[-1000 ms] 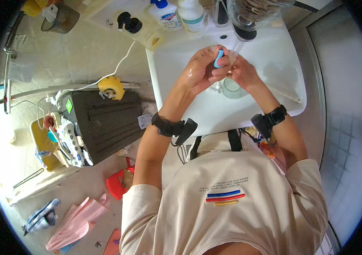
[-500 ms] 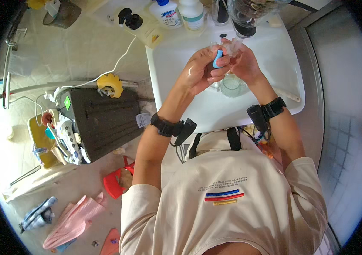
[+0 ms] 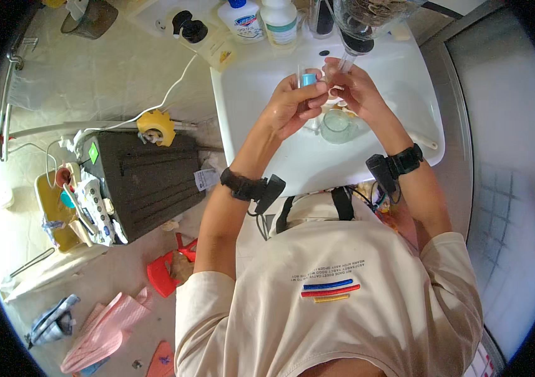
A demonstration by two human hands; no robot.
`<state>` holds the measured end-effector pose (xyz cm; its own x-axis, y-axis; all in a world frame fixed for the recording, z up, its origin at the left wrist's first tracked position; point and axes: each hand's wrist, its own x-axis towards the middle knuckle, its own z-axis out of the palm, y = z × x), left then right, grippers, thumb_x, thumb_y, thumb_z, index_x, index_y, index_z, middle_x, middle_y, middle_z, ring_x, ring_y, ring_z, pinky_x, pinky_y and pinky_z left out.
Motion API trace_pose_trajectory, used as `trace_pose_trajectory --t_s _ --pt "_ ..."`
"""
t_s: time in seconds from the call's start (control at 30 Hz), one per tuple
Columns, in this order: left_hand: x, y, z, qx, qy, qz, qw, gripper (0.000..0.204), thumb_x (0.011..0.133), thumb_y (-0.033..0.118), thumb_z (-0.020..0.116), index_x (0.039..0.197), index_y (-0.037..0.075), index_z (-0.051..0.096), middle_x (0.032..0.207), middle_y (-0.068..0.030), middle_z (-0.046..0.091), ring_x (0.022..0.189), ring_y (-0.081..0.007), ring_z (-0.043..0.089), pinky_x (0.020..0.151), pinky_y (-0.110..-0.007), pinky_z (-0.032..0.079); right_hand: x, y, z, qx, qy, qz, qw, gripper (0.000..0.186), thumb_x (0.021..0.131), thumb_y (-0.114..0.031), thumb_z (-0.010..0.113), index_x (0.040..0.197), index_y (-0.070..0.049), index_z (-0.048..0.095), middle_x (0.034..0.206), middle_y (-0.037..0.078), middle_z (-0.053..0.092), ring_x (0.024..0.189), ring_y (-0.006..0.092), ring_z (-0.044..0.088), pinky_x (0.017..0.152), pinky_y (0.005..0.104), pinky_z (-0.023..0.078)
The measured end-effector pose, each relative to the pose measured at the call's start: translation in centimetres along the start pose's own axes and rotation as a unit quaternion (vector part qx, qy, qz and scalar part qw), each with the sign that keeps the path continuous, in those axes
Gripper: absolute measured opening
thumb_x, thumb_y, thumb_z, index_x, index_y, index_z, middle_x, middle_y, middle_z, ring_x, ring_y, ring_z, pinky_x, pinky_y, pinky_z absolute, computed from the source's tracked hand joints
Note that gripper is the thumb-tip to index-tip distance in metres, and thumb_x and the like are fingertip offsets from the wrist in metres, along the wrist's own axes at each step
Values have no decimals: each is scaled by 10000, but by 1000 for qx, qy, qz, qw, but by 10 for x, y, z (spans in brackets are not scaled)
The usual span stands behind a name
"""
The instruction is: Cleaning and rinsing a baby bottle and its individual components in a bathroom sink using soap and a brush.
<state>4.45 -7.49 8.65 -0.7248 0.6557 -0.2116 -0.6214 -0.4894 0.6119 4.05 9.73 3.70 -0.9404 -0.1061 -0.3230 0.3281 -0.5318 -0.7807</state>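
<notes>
I see the left hand [image 3: 291, 107] partly hiding the blue piece [image 3: 309, 80]; the view's top edge crops the clear container [image 3: 375, 14].

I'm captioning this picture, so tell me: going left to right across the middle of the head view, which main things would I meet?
Yellow bin, dark box, left hand, right hand, white handle, frosted panel.

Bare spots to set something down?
Sink: left side, between its wall and the left hand; near side, in front of the glass. Also atop the dark box, beside the paper. Crowded: sink's back edge, lined with bottles.
</notes>
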Motion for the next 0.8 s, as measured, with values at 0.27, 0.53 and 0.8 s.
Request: trace_pose_trajectory --t_s 0.27,0.53,0.8 --pt "7 -6 -28 2 43 20 999 78 798 95 535 832 51 481 686 -18 460 494 -65 339 390 -168 263 5 -1 4 -76 77 -15 994 235 821 -148 552 1012 -14 526 861 81 572 718 179 588 642 267 512" --pt "12 -19 -45 44 129 23 990 78 810 122 519 828 47 511 680 -36 510 510 -98 447 444 -203 336 4 -8 -3 -28 1 -1 1000 287 812 -114 480 1075 -1 467 974 129 546 871 277 585 772 369 493" --pt "13 -36 -57 55 120 30 991 116 800 150 539 843 48 506 698 -33 503 557 -104 457 482 -209 360 5 -12 -3 -75 98 79 989 242 830 -198 435 978 -28 523 905 118 564 780 266 597 624 355 522"
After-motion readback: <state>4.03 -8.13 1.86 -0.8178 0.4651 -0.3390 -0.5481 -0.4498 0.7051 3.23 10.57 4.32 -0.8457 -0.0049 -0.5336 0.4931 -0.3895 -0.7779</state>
